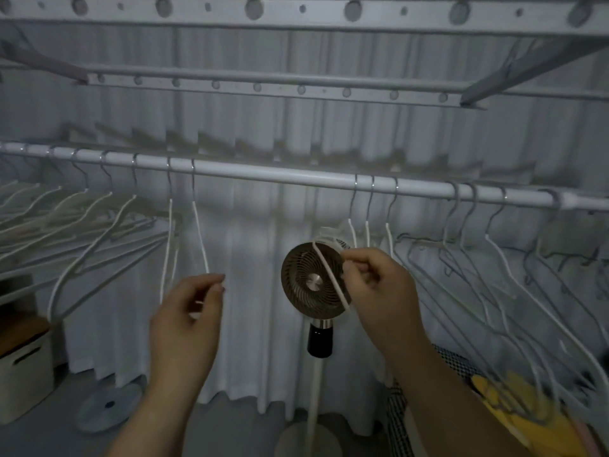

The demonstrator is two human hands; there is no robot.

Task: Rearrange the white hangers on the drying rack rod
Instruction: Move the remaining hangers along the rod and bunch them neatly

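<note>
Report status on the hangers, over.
Left hand pinches a white hanger at its lower end. Right hand grips a second hanger in front of the fan. Rod bare between the two bunches.

Your left hand point(186, 311) pinching a thin white wire hanger point(200, 239) hung on the white metal rod point(280, 178), right hand point(375, 282) gripping a second hanger point(332, 278).
</note>
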